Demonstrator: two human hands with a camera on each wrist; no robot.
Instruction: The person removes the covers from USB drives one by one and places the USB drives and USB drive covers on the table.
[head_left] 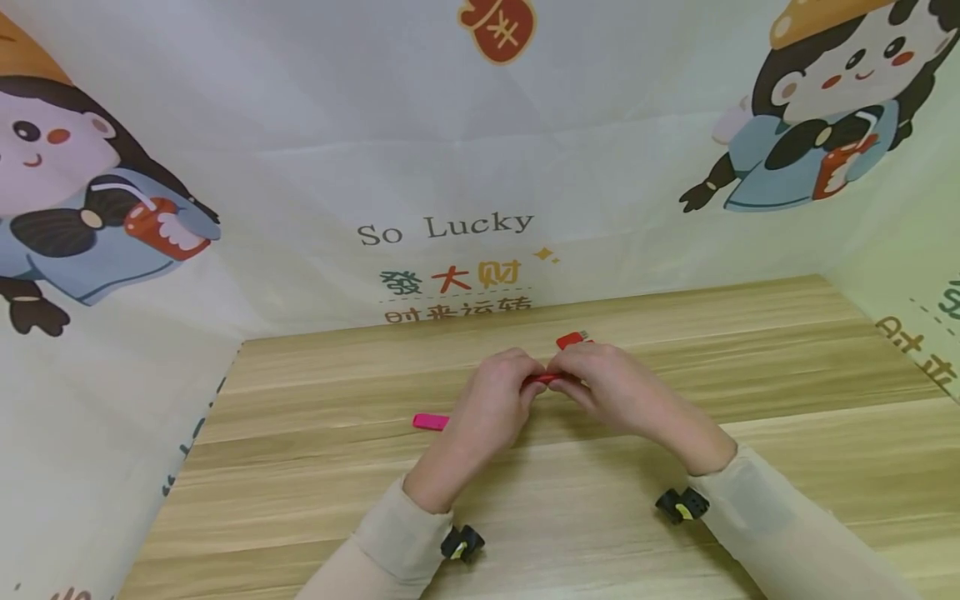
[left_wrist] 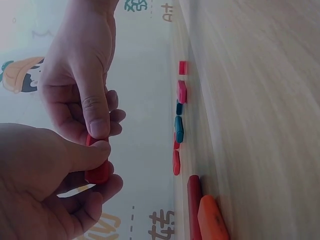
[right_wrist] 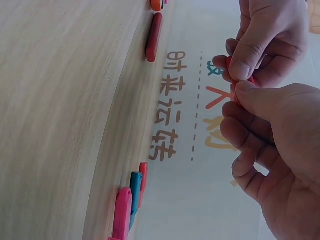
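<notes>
Nearest the viewer, two pale sleeves come in over the wooden worktop [head_left: 750, 350], each wrist carrying a small black and yellow camera mount. The left hand [head_left: 491, 404] and the right hand [head_left: 611, 387] meet above the middle of the worktop, fingertips together. Between them is a small red stick [head_left: 543, 378], a short, smooth, glossy piece with rounded ends, only a sliver of it showing from the head view. The left wrist view shows it better: the left hand's grip pinches the red stick [left_wrist: 97, 170] between thumb and curled fingers, with the right hand's thumb [left_wrist: 95, 117] pressing on its upper end. From the right wrist view the right hand's grip is likewise pinched on the red stick [right_wrist: 231, 65], thumb tip against thumb tip. The piece is held in the air, clear of the wood.

Left of the hands a pink stick [head_left: 431, 422] lies flat on the worktop. Just beyond the right hand sits a red piece [head_left: 572, 340]. The wrist views show more pieces lying on the wood: pink, teal, dark red and orange [left_wrist: 212, 220].

Behind all stands a white cloth backdrop [head_left: 450, 167] printed with cartoon figures and "So Lucky"
</notes>
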